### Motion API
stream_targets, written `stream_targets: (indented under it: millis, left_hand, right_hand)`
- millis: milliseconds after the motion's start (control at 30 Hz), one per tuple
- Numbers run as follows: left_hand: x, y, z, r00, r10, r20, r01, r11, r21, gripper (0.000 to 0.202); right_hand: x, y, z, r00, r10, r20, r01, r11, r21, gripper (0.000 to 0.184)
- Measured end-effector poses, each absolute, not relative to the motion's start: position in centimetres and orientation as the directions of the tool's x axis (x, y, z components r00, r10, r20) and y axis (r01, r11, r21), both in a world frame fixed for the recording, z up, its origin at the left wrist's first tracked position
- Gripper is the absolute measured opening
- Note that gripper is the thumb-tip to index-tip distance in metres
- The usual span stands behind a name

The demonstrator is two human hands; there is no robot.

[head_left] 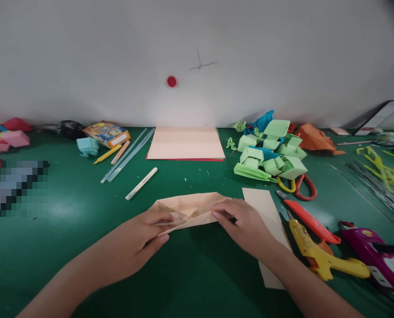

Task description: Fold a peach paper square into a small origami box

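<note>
A peach sheet of folded paper (183, 205) is held between my two hands at the near middle of the table, its long sides spread apart in a shallow hollow. My left hand (144, 240) pinches its left end, fingers inside the hollow and thumb along the near edge. At the right end, my right hand (238, 221) grips the near edge between thumb and fingers. Under my right forearm lies a peach paper strip (261, 205). Beyond my hands is a stack of paper (186, 143), peach on top with red and green edges beneath.
Green folded paper pieces (272, 152) pile at the back right, beside scissors (305, 187). A red cutter (311, 221), a yellow glue gun (316, 251) and a purple power strip (373, 251) lie to the right. Glue sticks (129, 154) and a colourful box (107, 133) are left.
</note>
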State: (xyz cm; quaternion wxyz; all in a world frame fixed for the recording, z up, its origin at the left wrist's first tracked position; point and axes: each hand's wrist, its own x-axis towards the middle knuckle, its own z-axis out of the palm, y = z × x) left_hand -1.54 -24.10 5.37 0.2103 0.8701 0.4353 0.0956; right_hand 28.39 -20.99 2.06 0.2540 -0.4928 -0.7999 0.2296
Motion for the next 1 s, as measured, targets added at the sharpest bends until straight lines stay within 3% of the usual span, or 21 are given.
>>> stream_targets:
  millis: [133,233,367,467,533,733,867,1000]
  left_hand:
    - [-1.7,-23.9,5.2,0.526,0.851,0.015,0.765,-0.480,0.429,0.030]
    - [-1.6,-23.9,5.0,0.423,0.905,0.034,0.843,-0.407,0.351,0.030]
    - [-0.8,-24.4,4.8,0.317,0.935,0.160,0.930,-0.340,0.141,0.027]
    - [0.2,-24.8,4.7,0.418,0.832,0.364,0.900,-0.435,-0.039,0.026]
    - [0.9,-25.0,4.5,0.507,0.761,0.404,0.856,-0.501,-0.131,0.025]
    - [1.4,-24.5,3.3,0.635,0.705,0.316,0.762,-0.639,-0.105,0.036]
    - [0.9,-24.5,3.6,0.572,0.691,0.442,0.811,-0.557,-0.177,0.031]
    - [1.0,-24.9,3.7,0.643,0.572,0.509,0.735,-0.649,-0.199,0.035]
  right_hand:
    - [28.2,-20.7,1.6,-0.375,0.900,0.220,0.698,0.431,-0.572,0.021]
    - [27.9,-20.6,1.1,-0.355,0.890,0.287,0.732,0.455,-0.507,0.022]
    - [27.1,-20.6,0.6,-0.333,0.890,0.313,0.780,0.446,-0.439,0.022]
    - [26.6,-20.5,0.7,-0.375,0.878,0.298,0.773,0.474,-0.423,0.021]
    - [26.4,-20.5,0.9,-0.446,0.849,0.283,0.736,0.527,-0.425,0.022]
    - [26.2,-20.4,0.8,-0.471,0.842,0.263,0.698,0.538,-0.474,0.023]
    - [26.2,-20.3,0.5,-0.430,0.861,0.272,0.723,0.509,-0.468,0.023]
    - [26.1,-20.3,0.5,-0.422,0.864,0.276,0.733,0.504,-0.457,0.023]
